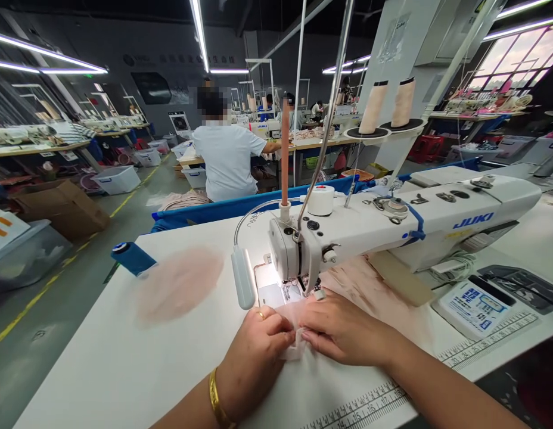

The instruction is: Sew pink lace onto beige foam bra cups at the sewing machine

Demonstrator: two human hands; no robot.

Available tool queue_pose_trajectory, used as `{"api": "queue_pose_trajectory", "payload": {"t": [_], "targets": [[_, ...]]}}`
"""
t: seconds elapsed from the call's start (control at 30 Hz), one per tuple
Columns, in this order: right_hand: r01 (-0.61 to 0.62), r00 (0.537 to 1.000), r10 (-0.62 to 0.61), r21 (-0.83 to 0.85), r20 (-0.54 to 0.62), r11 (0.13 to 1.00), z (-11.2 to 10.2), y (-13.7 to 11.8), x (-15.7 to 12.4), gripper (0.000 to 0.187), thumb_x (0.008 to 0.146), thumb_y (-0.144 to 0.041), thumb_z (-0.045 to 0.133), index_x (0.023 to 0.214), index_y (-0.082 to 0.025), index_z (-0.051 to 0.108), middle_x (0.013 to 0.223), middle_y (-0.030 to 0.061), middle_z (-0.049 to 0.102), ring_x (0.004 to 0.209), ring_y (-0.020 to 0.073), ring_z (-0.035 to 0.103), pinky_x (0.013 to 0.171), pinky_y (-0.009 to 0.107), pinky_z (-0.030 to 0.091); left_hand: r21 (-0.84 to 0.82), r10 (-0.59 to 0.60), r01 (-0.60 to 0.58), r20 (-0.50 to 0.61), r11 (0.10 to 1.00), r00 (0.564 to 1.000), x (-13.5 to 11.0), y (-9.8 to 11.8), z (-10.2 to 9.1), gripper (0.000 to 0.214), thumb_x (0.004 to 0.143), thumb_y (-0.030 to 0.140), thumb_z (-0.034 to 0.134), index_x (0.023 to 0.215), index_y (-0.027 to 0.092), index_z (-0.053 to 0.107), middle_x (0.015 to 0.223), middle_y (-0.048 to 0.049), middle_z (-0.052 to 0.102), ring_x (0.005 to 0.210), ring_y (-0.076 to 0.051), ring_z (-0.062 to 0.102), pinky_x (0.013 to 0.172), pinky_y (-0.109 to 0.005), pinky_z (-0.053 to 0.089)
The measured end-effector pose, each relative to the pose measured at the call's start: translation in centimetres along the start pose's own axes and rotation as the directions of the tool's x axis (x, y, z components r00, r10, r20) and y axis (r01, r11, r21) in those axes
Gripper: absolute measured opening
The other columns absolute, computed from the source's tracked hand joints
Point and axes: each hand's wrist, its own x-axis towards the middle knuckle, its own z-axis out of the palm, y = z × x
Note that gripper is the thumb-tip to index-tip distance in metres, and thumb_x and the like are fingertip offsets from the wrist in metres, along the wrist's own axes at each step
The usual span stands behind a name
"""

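Observation:
Just in front of the needle area of a white sewing machine [370,226], both hands are on a sheer pale pink fabric [296,351]. My left hand [263,339], with a ring and a gold bangle, pinches the fabric's edge between thumb and fingers. Close beside it, my right hand [339,325] grips the same fabric, its fingertips near the presser foot. More pink fabric [361,283] lies bunched under the machine arm. A separate sheer pink piece [182,286] rests flat on the table to the left.
A blue thread cone [133,259] lies at the table's left edge. The machine's lamp [243,279] hangs left of the needle. A printed ruler [370,408] runs along the front edge, near a white control box [475,307]. Beyond the table, a person in a white shirt [229,155] sits.

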Motion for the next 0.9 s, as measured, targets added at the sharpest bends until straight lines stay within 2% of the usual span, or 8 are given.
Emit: {"api": "queue_pose_trajectory", "payload": {"t": [0.23,0.4,0.5,0.57,0.67,0.7,0.8,0.9], "targets": [[-0.041,0.999,0.038,-0.096,-0.030,0.995,0.3,0.3,0.4,0.024,0.104,-0.026,0.045,0.084,-0.020,0.056,0.076,0.0007,0.062,0.072,0.0181,0.049,0.075,0.035,0.030,0.063,0.005,-0.003,-0.036,0.998,0.999,0.6,-0.8,0.3,0.025,0.092,0.003,0.050,0.085,0.020,0.067,0.088,-0.0018,0.072,0.075,-0.018,0.051,0.070,-0.031,0.041],[-0.106,0.994,0.102,-0.138,-0.039,0.985,0.7,0.6,0.5,0.024,0.105,-0.028,0.046,0.087,-0.019,0.060,0.083,0.0054,0.065,0.081,0.0225,0.052,0.075,0.035,0.033,0.096,-0.050,0.049,0.008,0.994,0.999,0.8,-1.7,0.5,0.029,0.088,-0.001,0.048,0.090,0.020,0.069,0.093,-0.0031,0.071,0.080,-0.019,0.055,0.067,-0.028,0.042],[-0.143,0.990,0.140,-0.128,-0.029,0.981,0.7,0.6,0.5,0.019,0.104,-0.027,0.049,0.096,-0.020,0.065,0.086,0.0066,0.066,0.086,0.0247,0.054,0.077,0.036,0.037,0.117,-0.083,0.079,0.027,0.990,0.996,0.8,-2.2,0.6,0.026,0.092,0.004,0.050,0.094,0.021,0.070,0.093,-0.0037,0.069,0.082,-0.020,0.056,0.067,-0.028,0.043],[-0.153,0.988,0.151,-0.106,-0.033,0.982,0.7,0.5,0.5,0.015,0.101,-0.033,0.059,0.104,-0.020,0.066,0.090,0.0065,0.067,0.088,0.0260,0.055,0.077,0.036,0.039,0.113,-0.113,0.108,0.039,0.988,0.993,0.8,-2.3,0.7,0.023,0.093,0.007,0.053,0.092,0.021,0.070,0.092,-0.0040,0.067,0.082,-0.019,0.056,0.068,-0.027,0.043],[-0.113,0.992,0.109,-0.072,-0.061,0.991,1.2,0.3,0.6,0.040,0.088,-0.049,0.079,0.113,-0.022,0.065,0.103,0.0068,0.070,0.091,0.0275,0.057,0.079,0.036,0.042,0.058,-0.162,0.159,0.057,0.986,0.985,0.9,-2.4,0.6,0.022,0.094,0.007,0.054,0.091,0.021,0.070,0.092,-0.0036,0.065,0.082,-0.018,0.055,0.069,-0.026,0.044],[-0.095,0.993,0.089,-0.077,-0.079,0.993,1.5,0.3,0.7,0.042,0.087,-0.049,0.081,0.114,-0.021,0.064,0.106,0.0072,0.070,0.090,0.0271,0.058,0.079,0.036,0.043,0.022,-0.180,0.179,0.067,0.984,0.981,0.9,-2.5,0.5,0.022,0.094,0.007,0.054,0.092,0.021,0.070,0.092,-0.0033,0.064,0.083,-0.018,0.055,0.070,-0.026,0.045],[-0.088,0.982,0.065,-0.127,-0.178,0.988,2.5,0.4,1.0,0.012,0.099,-0.029,0.063,0.105,-0.019,0.065,0.098,0.0076,0.070,0.080,0.0240,0.058,0.073,0.035,0.043,-0.116,-0.248,0.262,0.118,0.958,0.961,1.2,-2.7,0.2,0.023,0.095,0.007,0.053,0.092,0.022,0.070,0.091,-0.0020,0.063,0.085,-0.017,0.056,0.075,-0.026,0.047],[-0.107,0.937,0.066,-0.102,-0.343,0.989,2.9,0.4,1.3,0.023,0.105,-0.020,0.044,0.096,-0.018,0.065,0.088,0.0077,0.068,0.082,0.0238,0.059,0.075,0.034,0.045,-0.213,-0.309,0.342,0.173,0.915,0.935,1.5,-2.9,-0.2,0.026,0.098,0.010,0.049,0.085,0.022,0.068,0.090,-0.0016,0.062,0.084,-0.016,0.057,0.076,-0.026,0.048]]}}
